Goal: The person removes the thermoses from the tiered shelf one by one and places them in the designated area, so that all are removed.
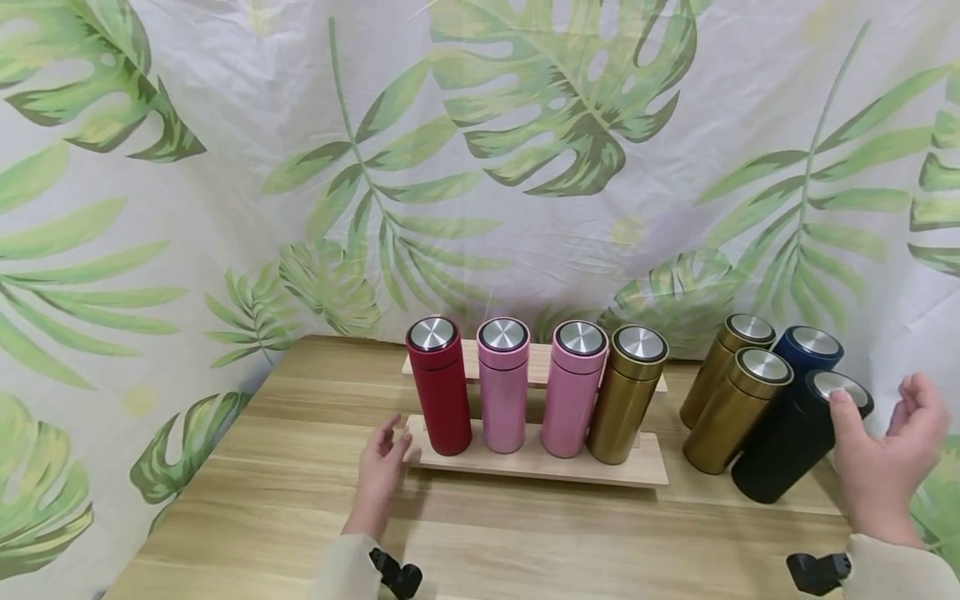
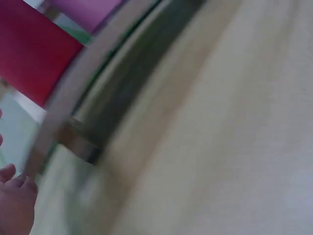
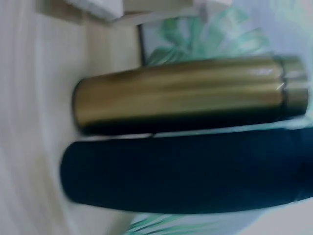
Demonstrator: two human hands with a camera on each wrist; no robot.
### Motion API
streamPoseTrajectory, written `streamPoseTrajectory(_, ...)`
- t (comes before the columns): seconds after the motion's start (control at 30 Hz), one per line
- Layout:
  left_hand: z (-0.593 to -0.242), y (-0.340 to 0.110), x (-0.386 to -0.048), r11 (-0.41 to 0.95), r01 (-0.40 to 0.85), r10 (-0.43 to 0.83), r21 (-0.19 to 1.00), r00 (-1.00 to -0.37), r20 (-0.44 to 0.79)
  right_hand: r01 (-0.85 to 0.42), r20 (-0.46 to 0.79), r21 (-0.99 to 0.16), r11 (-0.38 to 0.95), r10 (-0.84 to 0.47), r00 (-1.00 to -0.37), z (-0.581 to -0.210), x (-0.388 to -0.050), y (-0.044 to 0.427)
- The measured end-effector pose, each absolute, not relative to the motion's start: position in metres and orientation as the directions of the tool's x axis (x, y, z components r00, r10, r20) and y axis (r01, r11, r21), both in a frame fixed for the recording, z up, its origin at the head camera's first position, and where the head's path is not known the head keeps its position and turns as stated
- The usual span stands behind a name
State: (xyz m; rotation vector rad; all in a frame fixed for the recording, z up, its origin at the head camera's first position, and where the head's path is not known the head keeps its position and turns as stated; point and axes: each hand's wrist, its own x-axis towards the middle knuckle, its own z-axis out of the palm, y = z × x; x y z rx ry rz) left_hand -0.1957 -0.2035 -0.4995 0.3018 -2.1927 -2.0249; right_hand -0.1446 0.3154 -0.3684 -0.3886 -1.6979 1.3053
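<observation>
My left hand (image 1: 378,475) is at the left end of a two-level wooden rack (image 1: 536,468), fingers loosely bent; fingertips are beside or touching its edge, and I cannot tell which. On its front board stand a red thermos bottle (image 1: 442,404), a light pink bottle (image 1: 504,404), a deeper pink bottle (image 1: 573,404) and a gold bottle (image 1: 626,408). My right hand (image 1: 888,462) is beside a black bottle (image 1: 783,442), its thumb overlapping the silver lid in the head view, fingers spread. In the right wrist view the black bottle (image 3: 181,171) appears next to a gold bottle (image 3: 181,95).
Two gold bottles, a front one (image 1: 735,421) and a rear one (image 1: 716,371), stand right of the rack with a blue bottle (image 1: 806,350) behind. The rack's back board (image 1: 540,362) is raised. A leaf-print cloth (image 1: 300,183) hangs behind the wooden table (image 1: 300,467).
</observation>
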Motion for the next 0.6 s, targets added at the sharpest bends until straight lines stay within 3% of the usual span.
streamPoseTrajectory(0.23,-0.447,-0.211,-0.202,0.054,0.177,-0.301,0.983,-0.935,0.185,-0.542,0.724,-0.668,0.510,0.615,-0.314,-0.354,-0.136,0.270)
streamPoseTrajectory(0.33,-0.424,-0.208,-0.204,0.063,0.292,-0.279,0.954,-0.913,0.298,-0.621,0.785,-0.584,0.523,0.559,-0.266,-0.366,-0.138,0.256)
streamPoseTrajectory(0.47,-0.398,-0.202,-0.206,0.081,0.402,-0.202,0.912,-0.890,0.410,-0.610,0.814,-0.571,0.549,0.473,-0.337,-0.399,-0.143,0.247)
streamPoseTrajectory(0.6,-0.379,-0.195,-0.208,0.103,0.441,-0.092,0.891,-0.888,0.450,-0.540,0.777,-0.627,0.561,0.396,-0.490,-0.430,-0.143,0.234)
